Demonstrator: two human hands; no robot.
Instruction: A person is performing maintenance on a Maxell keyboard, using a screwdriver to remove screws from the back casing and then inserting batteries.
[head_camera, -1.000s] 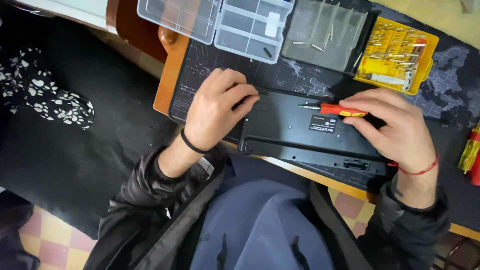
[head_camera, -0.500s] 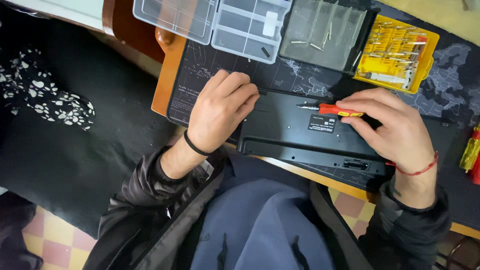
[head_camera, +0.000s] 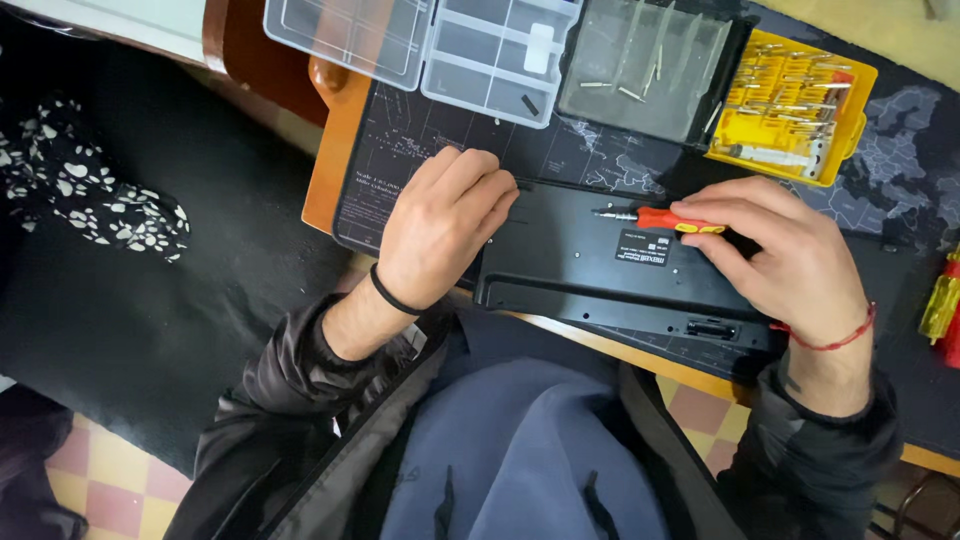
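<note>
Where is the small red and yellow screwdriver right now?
In the head view, the screwdriver lies in the right hand, tip pointing left over the black keyboard's underside, below the yellow bit case.

keyboard underside: matt black plastic | organiser box: clear glossy plastic | screwdriver: metal shaft, orange plastic handle

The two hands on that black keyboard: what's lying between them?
In the head view, between the left hand and the right hand lies bare keyboard underside, with a small label. The red-handled screwdriver in the right hand pokes into that stretch.
</note>
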